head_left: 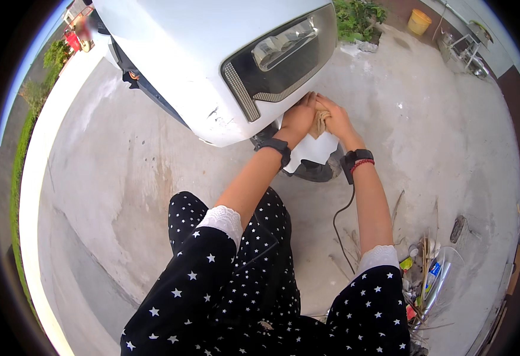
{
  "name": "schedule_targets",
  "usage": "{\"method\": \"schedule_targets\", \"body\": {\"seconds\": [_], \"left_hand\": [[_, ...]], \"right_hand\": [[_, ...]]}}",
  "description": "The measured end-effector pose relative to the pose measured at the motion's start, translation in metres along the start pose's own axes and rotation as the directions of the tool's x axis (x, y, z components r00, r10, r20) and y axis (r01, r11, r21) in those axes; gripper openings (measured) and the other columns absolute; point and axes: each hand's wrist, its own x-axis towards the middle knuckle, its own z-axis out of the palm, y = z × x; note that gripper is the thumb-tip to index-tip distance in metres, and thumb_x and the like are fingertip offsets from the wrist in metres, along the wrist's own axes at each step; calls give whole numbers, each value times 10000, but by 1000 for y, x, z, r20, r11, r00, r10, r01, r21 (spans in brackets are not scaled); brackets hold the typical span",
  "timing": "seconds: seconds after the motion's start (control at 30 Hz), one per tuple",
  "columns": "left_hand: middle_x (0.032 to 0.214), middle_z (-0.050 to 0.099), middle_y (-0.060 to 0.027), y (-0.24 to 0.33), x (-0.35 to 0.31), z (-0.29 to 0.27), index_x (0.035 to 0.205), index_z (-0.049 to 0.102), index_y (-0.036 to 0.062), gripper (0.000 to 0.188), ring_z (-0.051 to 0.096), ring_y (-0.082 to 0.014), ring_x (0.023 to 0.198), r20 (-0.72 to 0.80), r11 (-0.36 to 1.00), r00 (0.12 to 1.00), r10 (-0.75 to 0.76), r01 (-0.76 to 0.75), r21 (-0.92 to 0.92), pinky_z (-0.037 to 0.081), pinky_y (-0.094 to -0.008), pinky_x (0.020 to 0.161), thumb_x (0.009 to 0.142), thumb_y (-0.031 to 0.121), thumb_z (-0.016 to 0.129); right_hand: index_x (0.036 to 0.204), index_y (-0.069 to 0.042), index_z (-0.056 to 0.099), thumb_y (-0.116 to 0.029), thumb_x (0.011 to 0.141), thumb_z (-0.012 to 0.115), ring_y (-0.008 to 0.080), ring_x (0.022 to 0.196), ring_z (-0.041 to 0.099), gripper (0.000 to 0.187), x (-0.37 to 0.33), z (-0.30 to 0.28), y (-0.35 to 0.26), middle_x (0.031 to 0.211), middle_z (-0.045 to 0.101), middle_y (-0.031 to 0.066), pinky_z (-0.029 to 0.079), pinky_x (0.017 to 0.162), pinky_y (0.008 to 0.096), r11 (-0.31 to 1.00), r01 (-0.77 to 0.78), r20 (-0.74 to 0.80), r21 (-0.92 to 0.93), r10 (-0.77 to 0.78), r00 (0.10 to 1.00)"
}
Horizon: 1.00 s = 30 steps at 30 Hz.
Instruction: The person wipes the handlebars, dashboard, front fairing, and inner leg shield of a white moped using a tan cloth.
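Note:
Both my hands meet just below the headlight (pixel 283 50) of a white vehicle (pixel 171 53), close to its lower front. A crumpled tan cloth (pixel 318 126) is bunched between them. My left hand (pixel 298 120) is closed, its fingertips partly hidden near the body edge. Bent over the cloth, my right hand (pixel 338 120) grips it from the other side. Under the hands is a white curved panel (pixel 313 149) with a black lower part (pixel 313 171). Dark scuffs mark the white bumper corner (pixel 212 121).
Grey concrete floor (pixel 135 178) surrounds the vehicle. To the lower right lies a pile of twigs and litter (pixel 423 279); a dark elongated piece (pixel 457 229) is nearby. A yellow bucket (pixel 419 22), green plants (pixel 358 18) and a metal stand (pixel 470 50) are at the back right.

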Motion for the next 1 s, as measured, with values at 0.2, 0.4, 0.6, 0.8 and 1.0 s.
{"method": "schedule_targets", "body": {"seconds": [0.2, 0.4, 0.6, 0.8, 1.0], "left_hand": [[1316, 445, -178, 2, 17, -9, 1223, 450, -3, 467, 401, -315, 1246, 168, 985, 974, -150, 162, -61, 370, -403, 997, 848, 259, 544], [1208, 529, -150, 4, 21, -9, 1105, 528, 4, 363, 453, -306, 1181, 66, 996, 998, -9, 15, -88, 370, -389, 992, 817, 221, 562], [1205, 527, -129, 42, -17, 7, 1130, 534, 6, 379, 430, -277, 1205, -8, 974, 979, 205, -203, 98, 310, -396, 1037, 801, 193, 553], [1271, 487, -145, 59, -62, 1, 1189, 496, -16, 440, 396, -288, 1254, -88, 941, 953, 291, -269, 207, 277, -408, 1069, 799, 184, 539], [1364, 422, -146, -10, -86, -48, 1308, 416, 3, 576, 387, -277, 1283, -109, 887, 903, 415, -428, -173, 313, -399, 1077, 763, 99, 576]], "right_hand": [[1225, -114, 548, -1, 748, 448, 299, 1021, 584, 500, 13, 1, 6, 1160, 589, 173, 454, 877, 334, 928, -350, 221, 130, 317, 922], [1231, -94, 557, 75, 708, 372, 223, 1031, 574, 580, 2, -10, 18, 1133, 606, 143, 421, 909, 288, 855, -365, 256, 369, 285, 924], [1243, -80, 550, 122, 683, 344, 257, 1217, 466, 630, -71, -11, 18, 1311, 500, 146, 354, 1011, 308, 885, -311, 24, 346, 323, 946], [1263, -89, 532, 105, 708, 374, 304, 1308, 359, 609, -101, -7, -26, 1374, 432, 166, 286, 1072, 345, 917, -320, -106, 239, 352, 930], [1266, -109, 535, 100, 679, 454, 400, 1282, 348, 628, -98, 27, -75, 1388, 409, 152, 272, 1074, 440, 986, -59, -166, -157, 33, 986]]}}
